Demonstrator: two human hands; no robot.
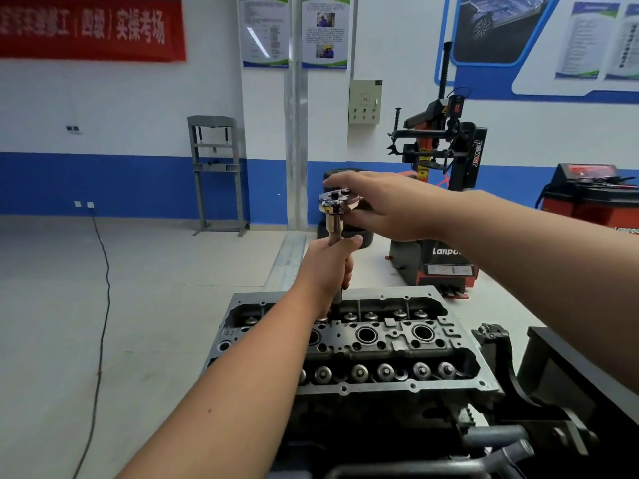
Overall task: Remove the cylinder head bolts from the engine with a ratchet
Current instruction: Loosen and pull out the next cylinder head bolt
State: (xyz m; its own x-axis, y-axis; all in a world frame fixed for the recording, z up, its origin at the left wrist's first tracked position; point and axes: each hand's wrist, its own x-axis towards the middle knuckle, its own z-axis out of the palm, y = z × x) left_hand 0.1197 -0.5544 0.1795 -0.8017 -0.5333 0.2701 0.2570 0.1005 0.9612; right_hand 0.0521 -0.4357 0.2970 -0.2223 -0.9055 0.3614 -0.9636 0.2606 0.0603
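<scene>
The engine (345,344) sits low in front of you on its stand (539,392), head face up with the valve gear and plug wells open to view, so every bolt hole along the far row can be reached straight from above. The extension (334,233) stands upright over that far edge, its lower end dropping into the head near the back rail, presumably seated on a bolt you cannot see from here. Your left hand (328,267) is wrapped round the shaft, which I judge keeps it plumb and stops the socket riding off. The ratchet (340,202) head crowns the extension, and your right hand (387,205) lies over it with fingers loosely bent about its handle end, placed to swing it level.
</scene>
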